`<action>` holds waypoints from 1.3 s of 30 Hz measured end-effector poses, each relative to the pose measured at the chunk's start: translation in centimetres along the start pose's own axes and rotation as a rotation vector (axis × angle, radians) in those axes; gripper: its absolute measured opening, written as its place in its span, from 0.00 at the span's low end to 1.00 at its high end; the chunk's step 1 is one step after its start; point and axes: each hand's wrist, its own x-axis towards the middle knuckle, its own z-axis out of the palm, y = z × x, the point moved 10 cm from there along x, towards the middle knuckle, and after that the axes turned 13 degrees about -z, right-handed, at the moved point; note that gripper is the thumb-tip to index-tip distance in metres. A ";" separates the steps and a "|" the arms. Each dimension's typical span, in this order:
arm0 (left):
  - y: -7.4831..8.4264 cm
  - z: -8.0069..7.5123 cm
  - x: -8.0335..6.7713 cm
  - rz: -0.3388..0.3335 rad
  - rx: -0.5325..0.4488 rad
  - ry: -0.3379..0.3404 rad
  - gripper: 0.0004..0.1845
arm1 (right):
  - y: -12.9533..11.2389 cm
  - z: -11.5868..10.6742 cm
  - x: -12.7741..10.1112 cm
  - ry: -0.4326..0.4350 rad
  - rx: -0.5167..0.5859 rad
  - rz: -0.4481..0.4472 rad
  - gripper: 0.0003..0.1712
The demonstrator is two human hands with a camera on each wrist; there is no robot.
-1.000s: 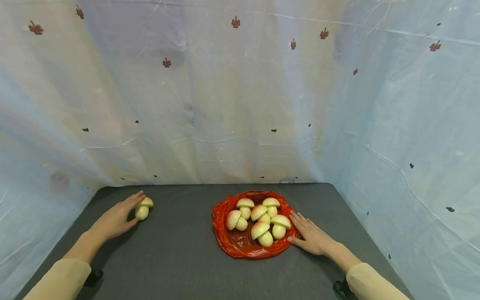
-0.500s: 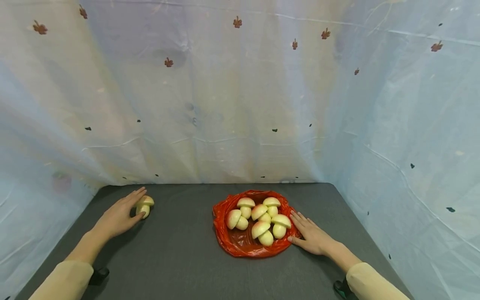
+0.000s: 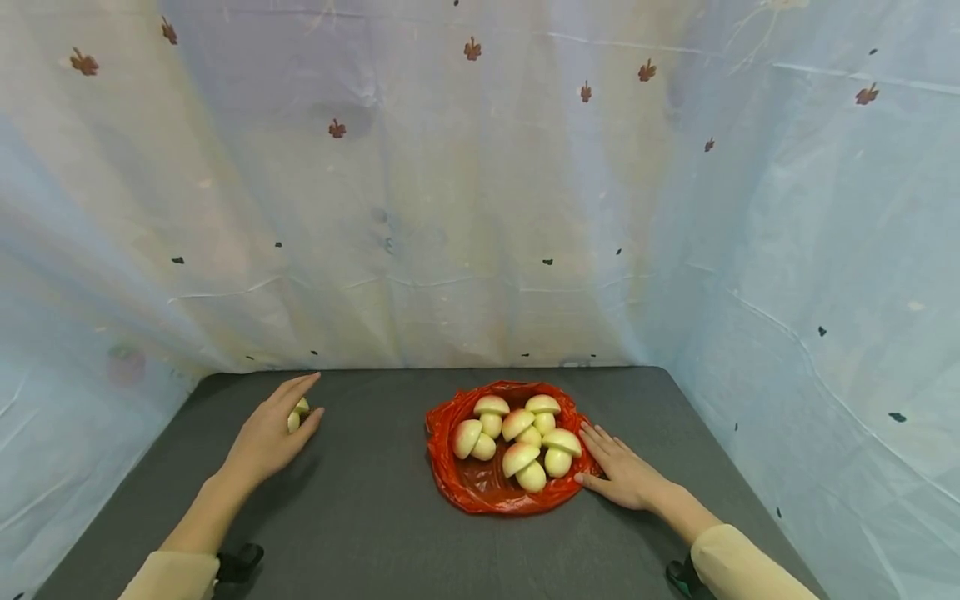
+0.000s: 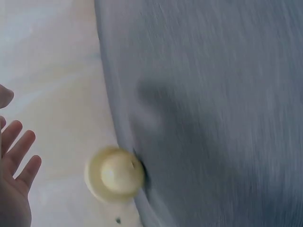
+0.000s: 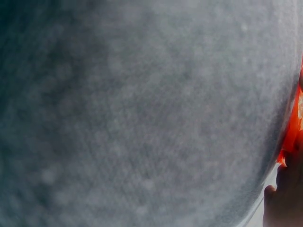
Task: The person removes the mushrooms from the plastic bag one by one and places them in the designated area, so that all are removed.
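At the far left, the grey table [image 3: 375, 533] meets the pale draped sheet [image 3: 480, 208] along its 9 o'clock edge, and the sheet closes in behind along the 12 o'clock edge as well. The left hand [image 3: 272, 433] lies near the table's 10 o'clock corner, fingers straight and relaxed, pointing toward 1 o'clock. A single pale toy mushroom [image 3: 298, 412] sits just beyond the palm, partly hidden by the fingers; the head view does not settle whether skin touches it. In the left wrist view the mushroom [image 4: 114, 174] shows cap-on with a clear gap between it and the spread fingers [image 4: 19, 156], so the hand grips nothing.

From that hand toward 3 o'clock runs a broad stretch of bare grey cloth, and the whole 6 o'clock half of the table is likewise open surface.

Right of centre lies a crumpled red plastic bag [image 3: 480, 492], spread flat, carrying a cluster of six pale mushrooms [image 3: 517, 437] bunched toward its 12 o'clock side.

The right hand [image 3: 622, 475] rests flat at the bag's 3 o'clock rim, fingers extended and touching the red plastic, holding nothing. The right wrist view is blurred, showing only grey cloth and a sliver of red. Beyond the hand, a narrow strip of table runs to the 3 o'clock edge, where the sheet rises again.
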 end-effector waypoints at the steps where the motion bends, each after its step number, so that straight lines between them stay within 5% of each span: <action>1: 0.7 0.1 -0.1 0.018 -0.007 0.017 0.34 | 0.0 0.0 0.0 0.004 0.006 -0.004 0.50; 6: 3.8 0.7 -0.6 0.096 -0.045 0.065 0.35 | 0.1 0.1 0.1 0.018 -0.003 -0.017 0.50; 16: 8.6 3.6 -1.5 0.141 -0.117 0.034 0.34 | 0.2 0.4 0.3 -0.037 -0.012 0.000 0.50; 31: 15.0 10.3 -2.4 0.167 -0.078 -0.191 0.32 | 0.8 1.1 -0.2 -0.070 0.008 0.017 0.50; 39: 16.3 12.7 -1.9 0.201 0.022 -0.273 0.31 | 1.0 1.0 0.1 -0.061 0.018 0.004 0.51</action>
